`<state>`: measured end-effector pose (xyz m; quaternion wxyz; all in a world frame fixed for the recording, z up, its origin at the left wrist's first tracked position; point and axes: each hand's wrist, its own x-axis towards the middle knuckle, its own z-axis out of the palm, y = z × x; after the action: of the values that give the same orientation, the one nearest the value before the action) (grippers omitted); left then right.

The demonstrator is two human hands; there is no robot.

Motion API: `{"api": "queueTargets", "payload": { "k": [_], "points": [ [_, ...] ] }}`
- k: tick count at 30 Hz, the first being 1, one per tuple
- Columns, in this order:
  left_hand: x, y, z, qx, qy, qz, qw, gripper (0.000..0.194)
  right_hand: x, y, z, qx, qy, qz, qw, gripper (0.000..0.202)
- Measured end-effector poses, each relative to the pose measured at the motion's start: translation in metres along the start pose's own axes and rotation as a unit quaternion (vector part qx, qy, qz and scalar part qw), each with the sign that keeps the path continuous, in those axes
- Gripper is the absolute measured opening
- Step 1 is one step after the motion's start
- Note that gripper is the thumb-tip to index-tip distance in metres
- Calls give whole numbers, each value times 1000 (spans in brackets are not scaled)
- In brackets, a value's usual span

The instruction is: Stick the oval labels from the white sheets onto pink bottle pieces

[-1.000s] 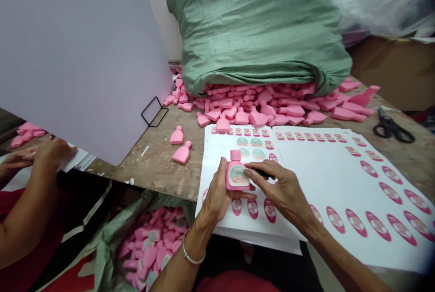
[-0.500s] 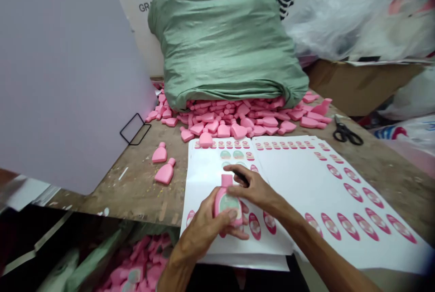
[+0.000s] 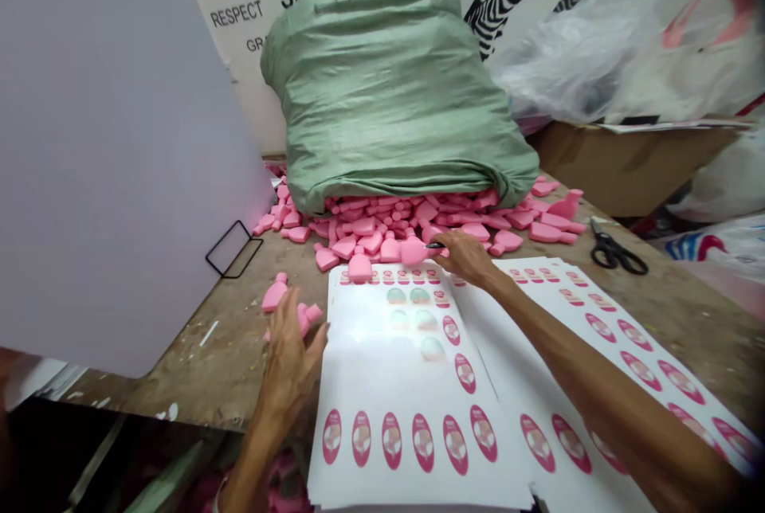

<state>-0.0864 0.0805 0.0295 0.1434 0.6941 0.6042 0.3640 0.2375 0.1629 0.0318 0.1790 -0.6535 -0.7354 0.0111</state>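
Note:
My left hand is over the table left of the sticker sheet, thumb and fingers apart. Partly behind its fingers lies a pink bottle-shaped piece; whether they touch is unclear. A second pink piece lies just beyond the fingertips. My right hand is closed on a small dark tool, whose tip is beside a pink piece at the front of the pile. The sheet bears pink oval stickers and pale green round-topped ones.
A big green sack rests on the pink pile. Black scissors lie at the right, beyond a second sticker sheet. A pale panel and a black wire frame stand left. Below the table edge are more pink pieces.
The labelled pink piece has left my hands and is not identifiable now. My left hand moved left and opened; my right hand moved forward to the pile. The view shifted slightly.

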Motion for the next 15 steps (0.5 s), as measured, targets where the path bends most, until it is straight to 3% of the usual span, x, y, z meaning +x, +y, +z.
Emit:
{"api": "queueTargets", "payload": {
  "k": [2,3,5,7,9,13,15],
  "points": [
    [6,25,3,-108,-108,-25,988,52,-23,-21,-19,8,-24,-75,997,22],
    [9,37,6,-170,-188,-34,967,53,-37,-32,-29,22,-45,-151,987,23],
    [10,57,14,-283,-360,-30,889,48,-64,-53,-49,75,-92,-249,961,25],
    [3,71,23,-363,-482,-47,796,37,-87,-62,-59,148,-114,-252,950,31],
    [-9,77,32,-410,-498,-104,757,33,-105,-56,-57,218,-105,-184,953,41],
    [-35,78,49,-429,-364,-198,803,36,-128,-32,-18,243,-34,-1,969,30],
    [-43,79,56,-414,-330,-217,820,34,-135,-28,4,183,2,26,983,22]
  ]
}}
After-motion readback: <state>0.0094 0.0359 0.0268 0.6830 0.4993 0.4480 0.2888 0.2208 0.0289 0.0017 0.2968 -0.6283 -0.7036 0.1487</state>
